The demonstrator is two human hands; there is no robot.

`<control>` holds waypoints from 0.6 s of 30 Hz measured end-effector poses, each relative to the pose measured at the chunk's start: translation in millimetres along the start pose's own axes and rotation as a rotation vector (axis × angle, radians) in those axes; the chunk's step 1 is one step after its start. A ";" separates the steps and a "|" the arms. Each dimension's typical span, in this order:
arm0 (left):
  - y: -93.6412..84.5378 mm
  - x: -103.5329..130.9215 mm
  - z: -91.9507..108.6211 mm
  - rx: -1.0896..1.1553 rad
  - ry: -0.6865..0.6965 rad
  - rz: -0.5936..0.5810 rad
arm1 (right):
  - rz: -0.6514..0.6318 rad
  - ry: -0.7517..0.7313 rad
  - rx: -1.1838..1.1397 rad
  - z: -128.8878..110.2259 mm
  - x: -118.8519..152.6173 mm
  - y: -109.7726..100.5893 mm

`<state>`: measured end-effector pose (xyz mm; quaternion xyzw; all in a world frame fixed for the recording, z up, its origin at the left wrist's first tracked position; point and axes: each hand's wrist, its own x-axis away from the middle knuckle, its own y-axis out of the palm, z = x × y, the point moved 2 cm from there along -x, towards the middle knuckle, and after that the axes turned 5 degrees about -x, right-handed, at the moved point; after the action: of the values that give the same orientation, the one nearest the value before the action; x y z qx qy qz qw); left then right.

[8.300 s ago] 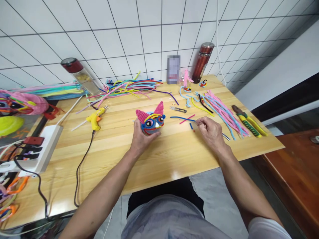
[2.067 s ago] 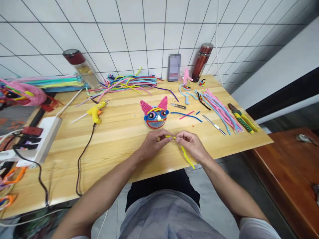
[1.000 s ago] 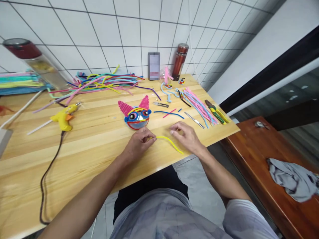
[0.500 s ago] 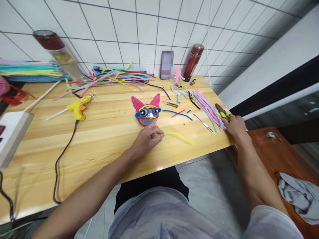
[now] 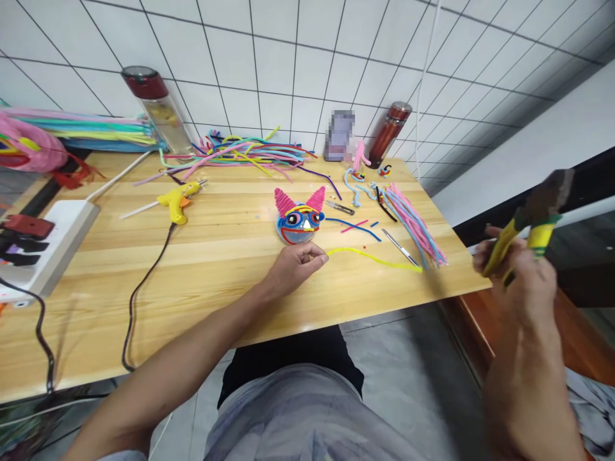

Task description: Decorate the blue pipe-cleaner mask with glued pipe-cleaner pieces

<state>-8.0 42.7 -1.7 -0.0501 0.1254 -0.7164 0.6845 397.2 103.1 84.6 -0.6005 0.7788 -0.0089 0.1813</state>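
My left hand [image 5: 300,266] pinches one end of a yellow pipe cleaner [image 5: 372,258], which stretches rightward over the wooden table. Just behind that hand sits a round mask-like figure [image 5: 298,227] with pink pointed ears, blue-ringed eyes and a red mouth outline. Off the table's right edge, my right hand [image 5: 521,269] is raised and wrapped round yellow-and-green-handled pliers [image 5: 538,211], whose dark jaws point up and are blurred. Blue and pink pipe cleaner pieces [image 5: 355,225] lie right of the figure, near small snips [image 5: 340,207] and a craft knife [image 5: 400,248].
A yellow glue gun [image 5: 177,202] with its cord and a white power strip [image 5: 57,246] are at the left. Pipe cleaner bundles [image 5: 245,153], a clear bottle [image 5: 166,121], a phone [image 5: 340,136] and a red flask [image 5: 390,134] stand or lie along the wall.
My right hand has lifted the pliers off the table's right edge, up and to the right. My left hand still pinches the yellow pipe cleaner, more of which now shows. The view has shifted slightly.
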 end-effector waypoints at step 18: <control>-22.3 -7.1 54.6 0.095 0.085 0.271 | -0.856 0.462 -0.044 -24.2 124.0 137.5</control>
<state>-15.8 44.5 57.1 0.0300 0.1257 -0.6241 0.7706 235.5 20.1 41.7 -0.8529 0.4815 -0.1996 -0.0290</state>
